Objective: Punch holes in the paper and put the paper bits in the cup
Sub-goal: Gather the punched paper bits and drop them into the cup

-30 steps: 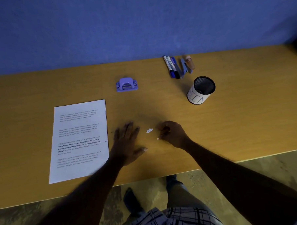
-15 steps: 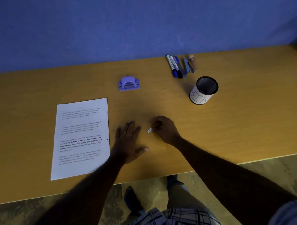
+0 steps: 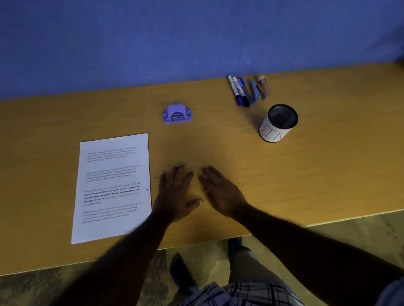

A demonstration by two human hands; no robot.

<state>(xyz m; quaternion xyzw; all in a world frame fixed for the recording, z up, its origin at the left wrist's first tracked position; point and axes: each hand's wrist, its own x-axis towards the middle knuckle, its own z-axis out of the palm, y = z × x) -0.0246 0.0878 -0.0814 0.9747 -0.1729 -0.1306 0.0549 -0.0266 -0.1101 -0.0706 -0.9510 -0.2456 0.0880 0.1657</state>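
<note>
Both hands flat near the tabletop's front edge, left hand and right hand spread, gripping nothing; paper bits hidden, probably under right hand: featherlight, flighty, best pinched for cup.

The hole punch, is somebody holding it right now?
No, the purple hole punch sits alone on the table, while the left hand and the right hand lie flat nearer the person.
</note>
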